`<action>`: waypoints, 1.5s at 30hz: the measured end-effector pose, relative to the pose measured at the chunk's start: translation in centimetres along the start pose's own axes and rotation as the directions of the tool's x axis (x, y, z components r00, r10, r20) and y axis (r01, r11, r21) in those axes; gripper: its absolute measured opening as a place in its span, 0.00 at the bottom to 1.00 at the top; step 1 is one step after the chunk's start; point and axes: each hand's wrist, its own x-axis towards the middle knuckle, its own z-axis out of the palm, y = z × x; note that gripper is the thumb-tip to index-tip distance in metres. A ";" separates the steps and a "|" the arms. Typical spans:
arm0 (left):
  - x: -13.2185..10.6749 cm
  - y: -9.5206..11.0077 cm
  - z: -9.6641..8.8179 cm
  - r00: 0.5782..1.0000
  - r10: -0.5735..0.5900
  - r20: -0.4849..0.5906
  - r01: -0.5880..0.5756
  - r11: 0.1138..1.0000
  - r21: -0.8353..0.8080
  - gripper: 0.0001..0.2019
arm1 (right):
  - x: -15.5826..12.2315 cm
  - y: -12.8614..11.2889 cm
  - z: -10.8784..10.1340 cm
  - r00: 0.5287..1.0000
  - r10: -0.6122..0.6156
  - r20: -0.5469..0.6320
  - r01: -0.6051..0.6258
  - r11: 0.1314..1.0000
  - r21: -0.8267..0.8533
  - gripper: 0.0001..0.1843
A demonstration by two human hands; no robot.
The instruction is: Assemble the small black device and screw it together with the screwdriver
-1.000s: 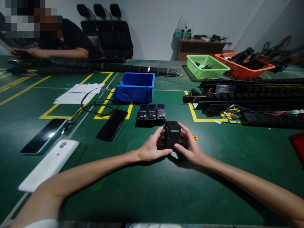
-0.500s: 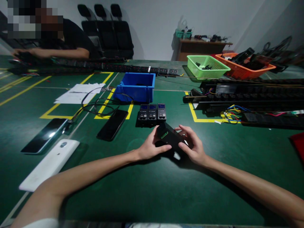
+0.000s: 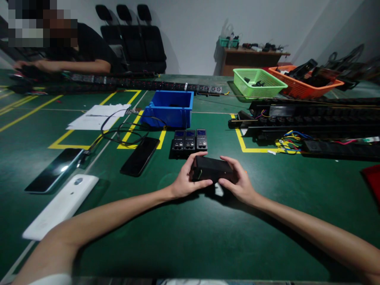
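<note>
Between my two hands is a small black box-shaped module (image 3: 214, 168) with a green connector at its left end. My left hand (image 3: 187, 179) grips that left end, thumb along the near side. The right end is in the grasp of my right hand (image 3: 237, 179), its thumb also on the near face. The module is raised a little above the green table, and its underside is hidden. Just beyond it three black modules with small blue screens (image 3: 190, 139) stand in a row, the right one slightly apart.
A blue bin (image 3: 170, 111) stands behind the modules. Two dark-screened phones (image 3: 140, 156) and a white device (image 3: 61, 206) lie left, near a coiled cable (image 3: 121, 130) and papers (image 3: 96, 116). Black power strips (image 3: 311, 118), a green basket (image 3: 258, 83) and an orange basket (image 3: 305, 85) occupy the right. Someone sits far left.
Both hands have turned the black module from a slant to nearly level, so its long side now faces me and the green connector sits at the left. The three modules have stayed put.
</note>
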 end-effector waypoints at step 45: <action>0.4 -0.4 -0.2 0.895 -0.104 0.433 0.195 0.966 -0.170 0.35 | -0.3 0.3 -0.4 0.990 -0.088 0.112 0.090 0.996 -0.009 0.23</action>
